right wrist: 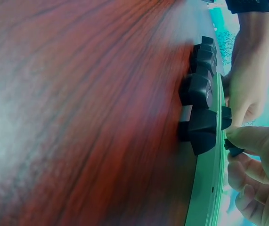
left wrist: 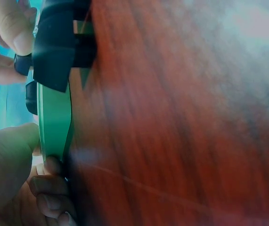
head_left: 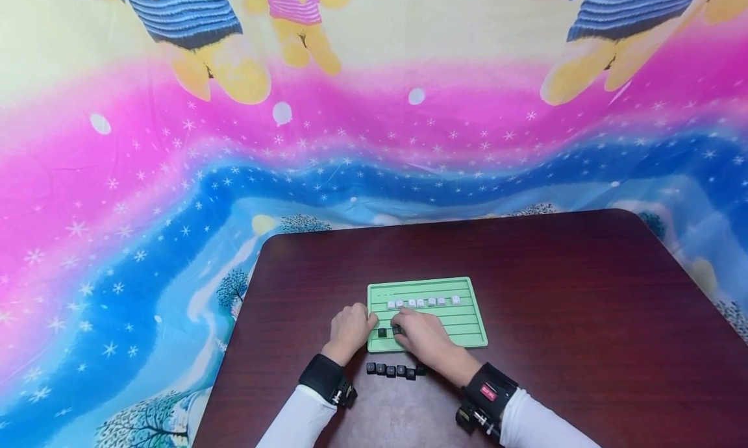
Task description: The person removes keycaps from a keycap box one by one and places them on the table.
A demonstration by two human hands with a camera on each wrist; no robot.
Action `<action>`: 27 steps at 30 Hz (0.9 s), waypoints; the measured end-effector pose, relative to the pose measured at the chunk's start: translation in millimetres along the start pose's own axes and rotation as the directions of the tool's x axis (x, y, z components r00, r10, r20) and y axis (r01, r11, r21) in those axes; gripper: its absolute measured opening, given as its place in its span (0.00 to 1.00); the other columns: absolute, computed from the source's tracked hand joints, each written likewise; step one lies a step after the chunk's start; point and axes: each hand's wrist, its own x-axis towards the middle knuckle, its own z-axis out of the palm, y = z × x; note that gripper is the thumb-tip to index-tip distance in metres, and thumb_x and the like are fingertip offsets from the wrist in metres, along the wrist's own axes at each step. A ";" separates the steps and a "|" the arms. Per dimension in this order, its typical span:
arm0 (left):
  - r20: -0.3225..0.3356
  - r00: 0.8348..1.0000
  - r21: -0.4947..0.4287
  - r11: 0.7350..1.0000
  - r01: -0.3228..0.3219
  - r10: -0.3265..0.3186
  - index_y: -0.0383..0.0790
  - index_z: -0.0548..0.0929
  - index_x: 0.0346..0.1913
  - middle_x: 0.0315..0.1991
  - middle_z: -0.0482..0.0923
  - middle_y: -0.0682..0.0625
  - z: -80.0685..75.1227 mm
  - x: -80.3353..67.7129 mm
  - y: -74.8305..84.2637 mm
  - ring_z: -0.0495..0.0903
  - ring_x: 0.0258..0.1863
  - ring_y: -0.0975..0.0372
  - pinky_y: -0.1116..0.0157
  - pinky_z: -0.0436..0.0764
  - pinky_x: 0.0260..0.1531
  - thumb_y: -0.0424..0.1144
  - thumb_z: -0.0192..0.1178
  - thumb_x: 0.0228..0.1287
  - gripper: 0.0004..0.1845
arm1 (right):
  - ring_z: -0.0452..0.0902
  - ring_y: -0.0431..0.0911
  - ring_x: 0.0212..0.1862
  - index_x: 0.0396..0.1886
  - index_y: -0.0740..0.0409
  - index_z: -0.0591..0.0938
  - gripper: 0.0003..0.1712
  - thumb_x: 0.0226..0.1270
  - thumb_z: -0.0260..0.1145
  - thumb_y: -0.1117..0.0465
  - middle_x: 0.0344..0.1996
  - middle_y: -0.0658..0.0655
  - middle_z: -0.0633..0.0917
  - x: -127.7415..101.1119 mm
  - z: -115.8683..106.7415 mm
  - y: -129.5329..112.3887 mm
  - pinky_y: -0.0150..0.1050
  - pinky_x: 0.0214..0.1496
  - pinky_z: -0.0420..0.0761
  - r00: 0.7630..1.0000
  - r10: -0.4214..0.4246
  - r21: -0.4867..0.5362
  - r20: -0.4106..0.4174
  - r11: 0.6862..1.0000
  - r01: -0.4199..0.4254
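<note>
A green grooved tray [head_left: 464, 328] lies on the table. My left hand [head_left: 349, 330] grips its left edge, thumb above and fingers curled at the side, as the left wrist view shows. Over the tray's near left part, my right hand [head_left: 425, 336] pinches a black keycap [right wrist: 234, 149] between thumb and fingers. Just left of it, another black keycap [head_left: 382, 333] sits on the tray. Several white keycaps [head_left: 432, 302] stand in a row along a groove farther back, with gaps between some. Their markings are too small to read.
Several black keycaps [head_left: 391, 371] form a line on the dark wooden table [head_left: 555, 292], in front of the tray's near edge. The right forearm partly covers the line's right end. Behind the table hangs a printed cloth [head_left: 374, 130].
</note>
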 end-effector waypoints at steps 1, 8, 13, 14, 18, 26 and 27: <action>-0.002 1.000 0.002 1.000 -0.003 0.003 0.50 0.56 0.12 0.11 0.47 0.60 0.2 -0.1 -0.1 0.50 0.10 0.65 0.68 0.51 0.14 0.42 0.58 0.68 0.28 | 0.84 0.42 0.35 0.42 0.51 0.87 0.11 0.59 0.75 0.59 0.38 0.48 0.87 -0.6 -0.3 0.5 0.35 0.33 0.80 1.000 0.003 -0.001 -0.001 1.000 -0.003; -0.005 1.000 0.007 1.000 -0.006 0.006 0.50 0.55 0.12 0.11 0.46 0.60 0.3 0.0 -0.4 0.50 0.10 0.65 0.68 0.50 0.13 0.42 0.57 0.68 0.28 | 0.83 0.42 0.34 0.41 0.51 0.87 0.11 0.59 0.75 0.59 0.35 0.48 0.86 -5.8 -1.9 3.7 0.35 0.33 0.79 1.000 0.016 -0.002 -0.001 1.000 -0.016; 0.023 0.999 0.007 1.000 0.022 -0.022 0.50 0.56 0.12 0.11 0.47 0.59 0.3 1.3 0.3 0.50 0.10 0.65 0.67 0.51 0.14 0.43 0.57 0.69 0.28 | 0.84 0.42 0.35 0.42 0.51 0.88 0.11 0.59 0.76 0.57 0.35 0.47 0.86 -10.1 -3.3 5.9 0.37 0.34 0.81 1.000 0.024 -0.010 -0.004 1.000 -0.024; 0.024 0.999 0.007 1.000 0.026 -0.026 0.50 0.56 0.12 0.11 0.47 0.59 0.7 1.6 0.2 0.51 0.10 0.64 0.67 0.51 0.14 0.44 0.57 0.69 0.28 | 0.84 0.42 0.35 0.42 0.51 0.88 0.11 0.59 0.76 0.57 0.35 0.47 0.86 -10.8 -3.5 6.5 0.37 0.34 0.81 1.000 0.024 -0.011 -0.005 1.000 -0.024; 0.023 0.999 0.001 0.999 0.033 -0.033 0.50 0.56 0.12 0.11 0.48 0.59 1.7 2.0 -0.4 0.52 0.10 0.64 0.67 0.52 0.14 0.44 0.57 0.69 0.28 | 0.84 0.42 0.36 0.42 0.51 0.88 0.11 0.59 0.76 0.57 0.35 0.47 0.86 -13.5 -4.8 9.0 0.37 0.35 0.81 1.000 0.024 -0.013 -0.011 1.000 -0.024; 0.018 0.999 0.008 1.000 0.026 -0.026 0.50 0.56 0.12 0.11 0.47 0.59 1.5 2.2 -0.8 0.51 0.10 0.64 0.67 0.52 0.14 0.44 0.57 0.68 0.28 | 0.84 0.42 0.36 0.41 0.50 0.88 0.10 0.59 0.75 0.57 0.35 0.47 0.86 -17.9 -9.3 11.1 0.37 0.35 0.82 0.999 0.023 -0.018 -0.022 1.000 -0.024; 0.020 0.999 0.007 1.000 0.025 -0.025 0.50 0.56 0.12 0.11 0.47 0.59 1.3 2.0 -0.8 0.51 0.10 0.64 0.67 0.52 0.14 0.44 0.57 0.68 0.28 | 0.84 0.42 0.36 0.41 0.50 0.88 0.10 0.59 0.75 0.57 0.35 0.47 0.86 -19.0 -9.9 11.1 0.37 0.35 0.82 0.999 0.022 -0.017 -0.025 1.000 -0.023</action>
